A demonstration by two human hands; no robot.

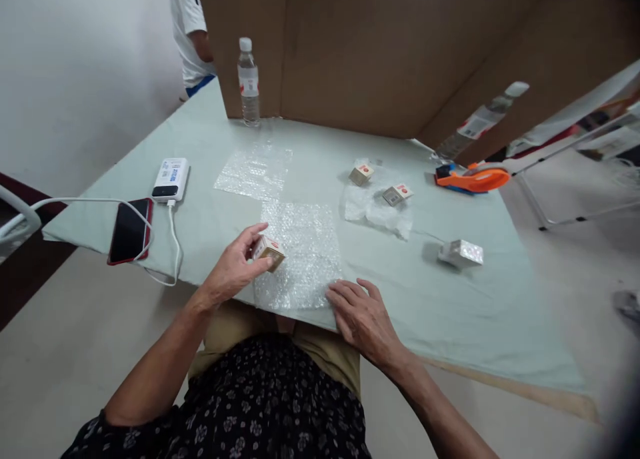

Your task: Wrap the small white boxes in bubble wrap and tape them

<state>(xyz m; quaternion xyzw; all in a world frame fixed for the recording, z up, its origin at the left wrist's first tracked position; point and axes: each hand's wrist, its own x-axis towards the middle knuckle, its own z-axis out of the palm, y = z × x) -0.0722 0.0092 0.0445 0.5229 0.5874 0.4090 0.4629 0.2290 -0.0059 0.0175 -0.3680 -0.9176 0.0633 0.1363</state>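
Between the thumb and fingers of my left hand (241,262) is a small box (270,252), white and red on one face and tan on another. It is over the left part of a sheet of bubble wrap (305,266) that lies flat near the table's front edge. My right hand (363,316) lies open, palm down, its fingertips on the sheet's lower right corner. A second piece of bubble wrap (255,172) lies beyond the first, towards the back.
Two small boxes (397,194) sit on crumpled wrap (375,212); a wrapped box (463,253) is to their right. An orange tape dispenser (473,178), two water bottles (249,89), a power bank (171,179) and a phone (131,231) with cables are around. Behind stands a cardboard panel (340,59); a person (193,36) is beyond.
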